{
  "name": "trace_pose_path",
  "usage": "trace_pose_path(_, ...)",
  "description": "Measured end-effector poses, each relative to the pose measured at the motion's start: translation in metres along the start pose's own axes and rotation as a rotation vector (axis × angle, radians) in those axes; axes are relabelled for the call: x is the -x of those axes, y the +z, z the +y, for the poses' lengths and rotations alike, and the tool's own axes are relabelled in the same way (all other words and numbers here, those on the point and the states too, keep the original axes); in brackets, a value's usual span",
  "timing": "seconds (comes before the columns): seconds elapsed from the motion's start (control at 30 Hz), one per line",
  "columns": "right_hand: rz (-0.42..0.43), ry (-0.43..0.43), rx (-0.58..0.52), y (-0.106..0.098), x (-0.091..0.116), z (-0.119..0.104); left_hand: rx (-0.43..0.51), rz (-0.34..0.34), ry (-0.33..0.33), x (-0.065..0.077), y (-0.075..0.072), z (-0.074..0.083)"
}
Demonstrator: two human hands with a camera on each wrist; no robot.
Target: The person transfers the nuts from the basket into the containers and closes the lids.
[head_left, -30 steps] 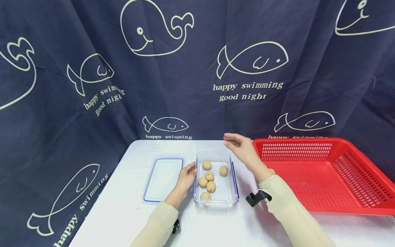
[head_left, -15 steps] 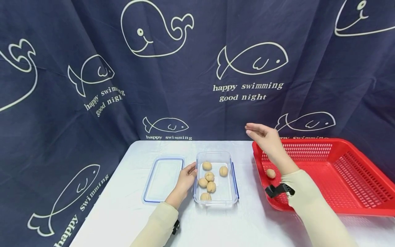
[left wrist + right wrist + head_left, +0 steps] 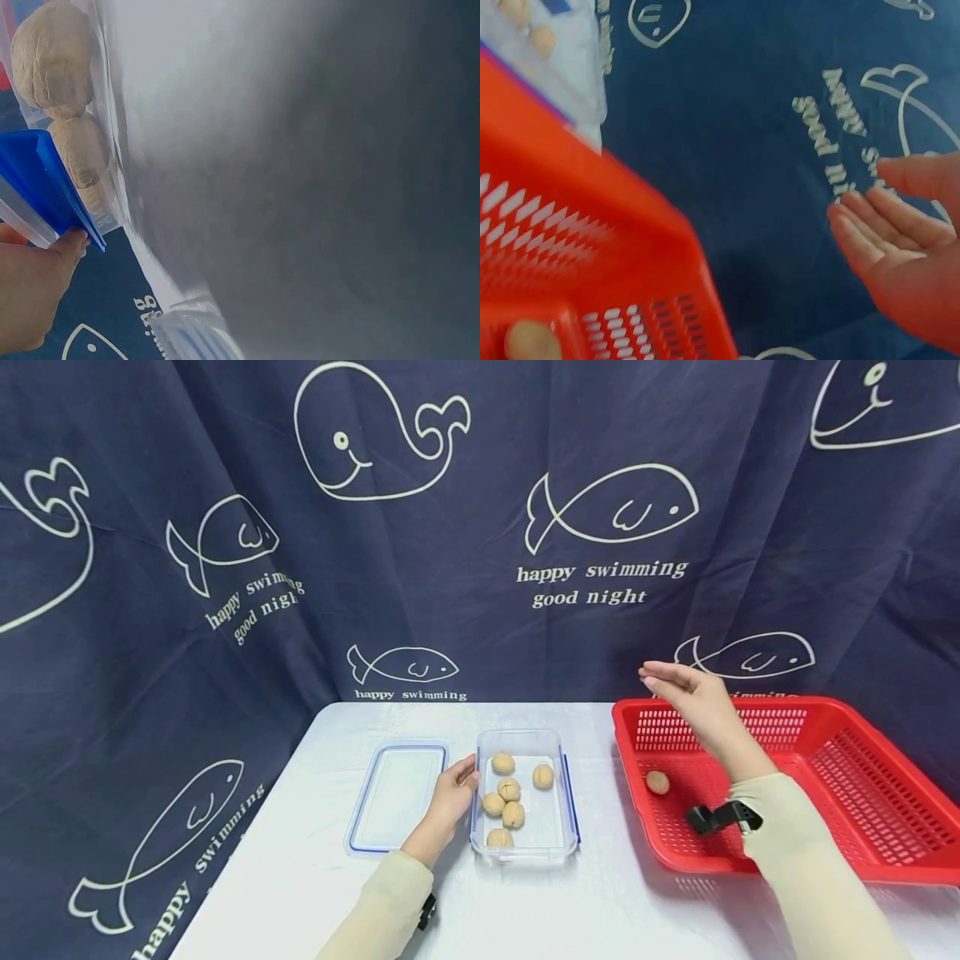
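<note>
Resting against the left wall of the clear plastic container (image 3: pixel 525 793), the left hand (image 3: pixel 450 797) touches it with relaxed fingers and grips nothing, while six walnuts (image 3: pixel 508 788) lie loose inside it, just right of the lid (image 3: pixel 395 793). The walnuts seem light, hard and round, so they probably roll and are best pinched across the shell. Further right, the right hand (image 3: pixel 693 702) hovers spread and empty over the red basket (image 3: pixel 825 852), where one walnut (image 3: pixel 657 782) lies.
</note>
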State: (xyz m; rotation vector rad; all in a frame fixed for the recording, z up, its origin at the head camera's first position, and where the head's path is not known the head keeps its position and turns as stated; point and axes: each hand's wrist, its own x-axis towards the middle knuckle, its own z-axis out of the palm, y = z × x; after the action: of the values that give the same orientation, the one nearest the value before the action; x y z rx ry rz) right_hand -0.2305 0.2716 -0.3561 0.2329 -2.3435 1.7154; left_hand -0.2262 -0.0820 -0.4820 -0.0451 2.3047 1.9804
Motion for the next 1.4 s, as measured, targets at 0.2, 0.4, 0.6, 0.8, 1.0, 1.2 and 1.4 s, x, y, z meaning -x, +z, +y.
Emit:
trace_pose_path(0.2,-0.058,-0.012,-0.009,-0.013,-0.003,0.023,0.004,-0.001,-0.002,0.002,0.0,0.002)
trace_pose_path(0.4,-0.107,-0.047,0.013,-0.022,-0.004,0.039,-0.003,-0.003,0.003,0.003,0.0,0.002)
trace_pose_path(0.6,-0.189,0.005,0.013,-0.034,-0.007,0.054,-0.006,-0.002,-0.009,0.001,-0.001,0.001)
trace_pose_path(0.8,-0.305,0.069,0.016,-0.044,-0.009,0.067,-0.015,0.0,-0.003,0.001,-0.001,0.0)
trace_pose_path(1.0,-0.416,0.158,-0.038,-0.05,-0.007,0.079,-0.005,0.001,-0.009,0.003,-0.001,0.001)
trace_pose_path(1.2,-0.486,0.21,-0.006,-0.051,-0.007,0.091,-0.008,0.004,-0.006,0.003,-0.001,0.001)
trace_pose_path(1.4,-0.601,0.226,0.011,-0.052,-0.006,0.104,-0.013,0.0,-0.002,0.002,-0.002,0.001)
